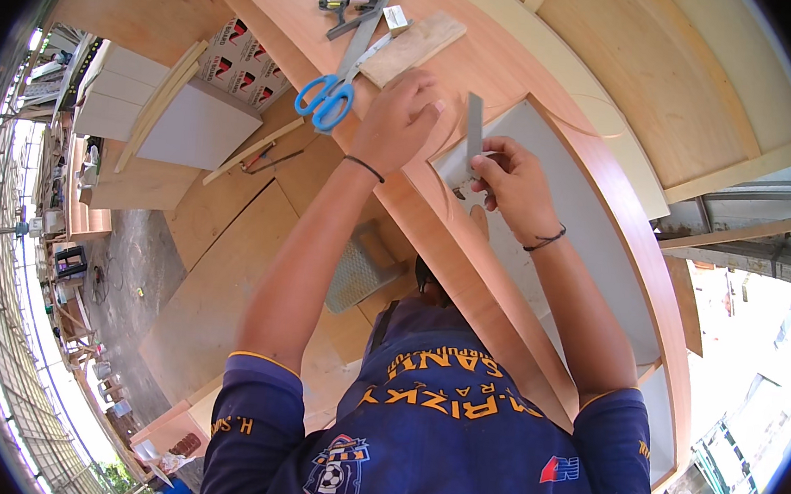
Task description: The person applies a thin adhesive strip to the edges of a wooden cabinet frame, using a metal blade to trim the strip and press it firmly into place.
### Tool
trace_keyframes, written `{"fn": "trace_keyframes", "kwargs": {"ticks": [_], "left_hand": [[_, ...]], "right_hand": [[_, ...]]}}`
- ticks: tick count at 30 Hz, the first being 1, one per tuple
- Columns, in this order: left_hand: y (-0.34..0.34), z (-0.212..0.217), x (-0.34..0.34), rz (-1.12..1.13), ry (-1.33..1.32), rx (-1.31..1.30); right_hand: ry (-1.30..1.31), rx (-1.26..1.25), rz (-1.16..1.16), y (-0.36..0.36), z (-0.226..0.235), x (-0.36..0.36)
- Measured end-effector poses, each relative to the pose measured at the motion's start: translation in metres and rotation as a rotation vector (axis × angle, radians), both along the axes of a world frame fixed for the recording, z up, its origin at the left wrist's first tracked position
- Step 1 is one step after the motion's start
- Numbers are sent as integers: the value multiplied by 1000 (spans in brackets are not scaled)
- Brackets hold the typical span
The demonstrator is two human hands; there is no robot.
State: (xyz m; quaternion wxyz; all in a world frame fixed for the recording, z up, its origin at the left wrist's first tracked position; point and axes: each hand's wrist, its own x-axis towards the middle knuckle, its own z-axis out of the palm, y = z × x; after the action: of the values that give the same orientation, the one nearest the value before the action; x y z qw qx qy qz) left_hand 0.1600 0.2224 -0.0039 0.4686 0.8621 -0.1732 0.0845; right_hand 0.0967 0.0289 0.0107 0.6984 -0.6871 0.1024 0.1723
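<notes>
Scissors [325, 98]: blue-handled, at ten o'clock from my left hand, near it, blades running up toward the combination square [351, 9] and the small wood block [413, 48].
Left hand [398, 122]: fingers curled, pressing down on the orange laminate panel [467, 281]; I cannot tell whether it grips anything.
Metal strip [473, 132]: flat grey piece, long axis running twelve to six, standing at the panel's curved inner edge, just right of my left hand and touching my right.
Right hand [512, 184]: closed around the strip's lower end, pinching it; this hand is the nearer one, the strip rising at eleven o'clock from it.
Grey sheet [591, 244]: lies inside the curved edge, at three o'clock from the strip, bare surface there.
Edges: the panel's curved band sweeps from twelve round to five o'clock; the drop to the floor lies at seven o'clock.
</notes>
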Motion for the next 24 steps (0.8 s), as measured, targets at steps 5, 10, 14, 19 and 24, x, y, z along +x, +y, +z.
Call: {"fn": "trace_keyframes", "kwargs": {"ticks": [5, 10, 14, 19, 24], "left_hand": [[-7, -4, 4, 13, -121, 229], [-8, -12, 5, 37, -151, 281], [-9, -12, 11, 53, 17, 18], [-12, -6, 16, 101, -17, 314], [-8, -19, 19, 116, -91, 360]], "right_hand": [[55, 34, -83, -7, -9, -11], [24, 51, -27, 2, -8, -4], [28, 77, 5, 13, -8, 3], [23, 104, 37, 20, -14, 8], [90, 31, 92, 16, -4, 4]]}}
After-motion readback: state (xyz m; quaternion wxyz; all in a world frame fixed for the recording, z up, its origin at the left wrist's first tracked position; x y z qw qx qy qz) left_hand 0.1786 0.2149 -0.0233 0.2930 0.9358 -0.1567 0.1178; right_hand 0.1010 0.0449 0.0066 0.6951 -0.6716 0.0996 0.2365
